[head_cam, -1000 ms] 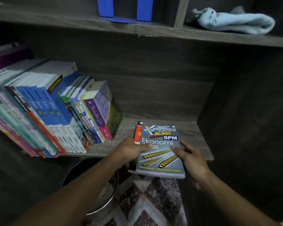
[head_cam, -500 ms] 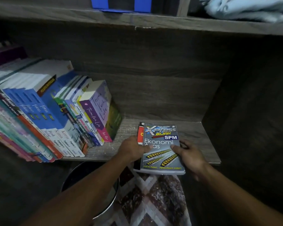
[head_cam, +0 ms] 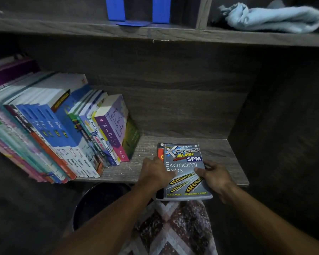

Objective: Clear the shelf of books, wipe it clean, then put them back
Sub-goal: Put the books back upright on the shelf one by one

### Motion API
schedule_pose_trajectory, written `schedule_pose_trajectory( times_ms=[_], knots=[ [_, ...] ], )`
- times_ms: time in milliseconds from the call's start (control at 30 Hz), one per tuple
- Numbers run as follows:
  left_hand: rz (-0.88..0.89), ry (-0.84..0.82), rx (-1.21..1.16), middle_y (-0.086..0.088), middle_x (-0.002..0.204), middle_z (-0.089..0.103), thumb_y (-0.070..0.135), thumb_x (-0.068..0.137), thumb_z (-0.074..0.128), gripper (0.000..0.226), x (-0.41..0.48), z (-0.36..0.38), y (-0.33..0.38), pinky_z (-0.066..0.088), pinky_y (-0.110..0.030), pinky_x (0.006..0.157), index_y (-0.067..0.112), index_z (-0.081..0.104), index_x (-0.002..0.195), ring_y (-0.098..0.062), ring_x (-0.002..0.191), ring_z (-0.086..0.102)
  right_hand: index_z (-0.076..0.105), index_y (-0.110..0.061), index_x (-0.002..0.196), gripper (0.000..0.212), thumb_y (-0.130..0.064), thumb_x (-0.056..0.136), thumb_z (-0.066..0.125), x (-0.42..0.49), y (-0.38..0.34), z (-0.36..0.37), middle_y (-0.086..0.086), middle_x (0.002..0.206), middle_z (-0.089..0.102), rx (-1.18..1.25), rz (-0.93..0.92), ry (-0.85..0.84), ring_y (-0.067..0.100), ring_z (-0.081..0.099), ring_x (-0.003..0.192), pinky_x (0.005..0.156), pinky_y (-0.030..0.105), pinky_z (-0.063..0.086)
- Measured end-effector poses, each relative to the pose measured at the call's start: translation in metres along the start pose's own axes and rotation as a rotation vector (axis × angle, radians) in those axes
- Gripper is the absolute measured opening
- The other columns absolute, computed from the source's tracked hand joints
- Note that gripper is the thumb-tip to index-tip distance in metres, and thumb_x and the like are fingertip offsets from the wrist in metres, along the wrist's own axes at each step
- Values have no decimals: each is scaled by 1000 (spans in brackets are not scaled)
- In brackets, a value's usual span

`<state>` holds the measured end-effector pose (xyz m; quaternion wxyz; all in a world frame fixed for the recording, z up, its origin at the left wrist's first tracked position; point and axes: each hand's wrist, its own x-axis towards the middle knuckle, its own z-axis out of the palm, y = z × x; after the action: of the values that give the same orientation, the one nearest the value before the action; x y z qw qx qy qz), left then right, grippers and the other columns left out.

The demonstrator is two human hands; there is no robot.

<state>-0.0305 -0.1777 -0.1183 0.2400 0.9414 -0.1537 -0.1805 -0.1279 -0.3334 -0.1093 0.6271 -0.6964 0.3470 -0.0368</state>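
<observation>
Two hands hold a small stack of books lying flat on the wooden shelf, at about five o'clock in the view; the left hand clasps the stack's left edge and the right hand grips its right edge with the thumb laid across the cover; the near end of the stack juts past the shelf's front lip. On top lies a grey book printed "Xpress BIJAK", "SPM", "Ekonomi Asas" and, along the bottom, "FAKTA PADAT... PENCAPAIAN HEBAT!"; a red book peeks out beneath it at its left side, its title hidden. At nine o'clock a leaning row of books fills the shelf's left half; several blue spines read "Fokus", others "Kimia", and the purple book at the row's right end reads "Terima Kasih, Luka". On the upper shelf at one o'clock lies a crumpled light-blue cloth; at twelve o'clock stands a blue bookend.
</observation>
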Motion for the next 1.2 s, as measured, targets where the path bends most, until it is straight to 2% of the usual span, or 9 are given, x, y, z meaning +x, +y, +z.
schedule_pose_trajectory(
  times_ms=[200,333,500,700,767,833,967,1067,1200],
  knots=[
    [115,114,77,-12,132,40,57,81,66,77,-16,9,14,41,-38,100,13,40,138,-27,122,41,64,-20,116,25,-16,91,67,0,3,3,8,105,73,-47,15,65,25,73,86,76,41,61],
    [90,131,193,-16,132,40,73,75,59,100,-21,19,21,37,-39,102,6,29,142,-30,123,39,68,-19,113,22,-22,91,69,-4,10,3,2,101,74,-192,-48,128,17,70,82,74,33,57],
    [27,154,305,-21,135,37,77,71,60,122,-24,32,37,34,-41,103,-2,9,148,-32,121,39,69,-28,105,12,-26,98,59,-9,26,-2,-2,98,72,-180,-46,151,20,69,89,88,41,56],
    [-253,7,68,-17,138,43,62,46,88,124,-2,14,49,44,-44,102,6,29,140,-34,127,44,74,-22,97,26,-14,102,50,-5,41,-9,4,96,76,3,6,159,22,73,86,78,38,59],
    [-263,-63,18,-13,137,50,56,47,90,114,6,7,46,47,-40,99,6,39,137,-32,124,50,75,-18,94,31,-8,102,47,-7,40,-10,5,94,76,40,7,159,21,73,84,70,32,57],
    [-206,-140,-142,-8,124,61,38,62,89,80,12,-2,41,51,-34,92,5,54,126,-28,113,59,76,-17,94,33,-4,101,47,-8,40,-10,3,94,77,55,-9,154,19,73,83,68,29,56],
    [-224,-434,-706,-5,85,70,2,87,66,20,5,-38,33,59,-29,66,6,63,107,-15,69,67,76,-10,100,27,2,98,51,-7,42,-10,8,99,76,98,-18,151,25,71,92,81,36,58],
    [-193,-558,-881,-11,80,73,-10,89,54,18,-8,-70,25,59,-31,64,4,61,98,-18,62,71,74,-7,103,20,2,95,58,-10,41,-7,13,103,74,134,-34,146,29,69,96,92,46,54],
    [-90,-288,-1081,-14,99,73,-18,82,53,31,-25,-100,6,61,-36,68,6,63,99,-24,84,71,68,-5,117,28,4,91,61,-18,38,-7,12,110,70,101,-19,120,28,66,105,100,49,50]
  ],
)
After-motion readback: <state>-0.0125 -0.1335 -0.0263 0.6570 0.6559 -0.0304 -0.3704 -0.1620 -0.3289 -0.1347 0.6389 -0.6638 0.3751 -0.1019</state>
